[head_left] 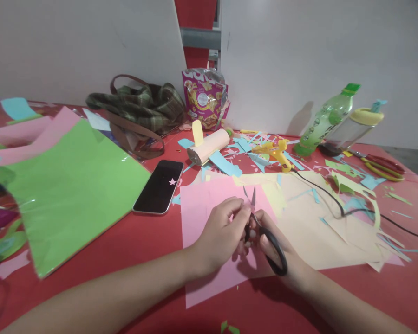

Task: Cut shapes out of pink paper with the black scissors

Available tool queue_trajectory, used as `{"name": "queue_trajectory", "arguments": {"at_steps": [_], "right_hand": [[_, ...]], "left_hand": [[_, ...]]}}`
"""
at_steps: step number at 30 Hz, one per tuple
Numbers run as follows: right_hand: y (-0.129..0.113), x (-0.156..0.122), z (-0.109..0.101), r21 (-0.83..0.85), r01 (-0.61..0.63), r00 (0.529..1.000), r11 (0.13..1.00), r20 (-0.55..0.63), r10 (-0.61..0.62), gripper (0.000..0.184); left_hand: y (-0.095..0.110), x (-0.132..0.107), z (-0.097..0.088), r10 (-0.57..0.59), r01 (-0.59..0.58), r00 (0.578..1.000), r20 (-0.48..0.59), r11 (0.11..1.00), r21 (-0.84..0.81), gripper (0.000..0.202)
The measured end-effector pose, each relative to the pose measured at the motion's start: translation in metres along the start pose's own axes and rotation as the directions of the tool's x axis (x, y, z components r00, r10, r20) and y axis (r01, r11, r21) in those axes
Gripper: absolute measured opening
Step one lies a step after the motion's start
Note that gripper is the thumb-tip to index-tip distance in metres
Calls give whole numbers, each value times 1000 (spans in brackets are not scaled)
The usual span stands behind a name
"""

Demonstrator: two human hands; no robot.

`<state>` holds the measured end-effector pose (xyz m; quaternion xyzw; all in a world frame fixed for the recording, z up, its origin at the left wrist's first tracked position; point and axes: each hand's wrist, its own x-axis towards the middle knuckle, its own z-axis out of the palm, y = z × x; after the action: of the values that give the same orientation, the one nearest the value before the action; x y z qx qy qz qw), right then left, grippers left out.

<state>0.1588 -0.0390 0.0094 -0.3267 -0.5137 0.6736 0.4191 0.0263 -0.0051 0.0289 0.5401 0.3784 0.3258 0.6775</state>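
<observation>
My right hand (pixel 282 253) grips black-handled scissors (pixel 270 243), blades pointing up and away from me. My left hand (pixel 223 229) is closed in a pinch on a small pink paper piece (pixel 245 197) right at the blades. Both hands hover over a pink paper sheet (pixel 204 208) lying on the red table (pixel 142 241). Beside it to the right lies a cream sheet (pixel 310 222) with cut edges.
A black phone (pixel 159 187) and a green paper stack (pixel 69 185) lie left. A paper-roll plane (pixel 209 146), yellow glue gun (pixel 275 152) with its black cord (pixel 334 199), snack bag (pixel 204 97), plaid bag (pixel 139 109), green bottle (pixel 325 118), tumbler (pixel 355 127), red scissors (pixel 383 166) and scraps sit behind.
</observation>
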Motion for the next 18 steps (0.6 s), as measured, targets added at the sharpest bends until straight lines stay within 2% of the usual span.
{"name": "queue_trajectory", "arguments": {"at_steps": [9, 18], "right_hand": [[-2, 2, 3, 40, -16, 1000, 999, -8, 16, 21], [-3, 2, 4, -25, -63, 995, 998, -80, 61, 24]], "left_hand": [[-2, 0, -1, -3, 3, 1000, -1, 1000, -11, 26], [7, 1, 1, 90, -79, 990, -109, 992, 99, 27]]}}
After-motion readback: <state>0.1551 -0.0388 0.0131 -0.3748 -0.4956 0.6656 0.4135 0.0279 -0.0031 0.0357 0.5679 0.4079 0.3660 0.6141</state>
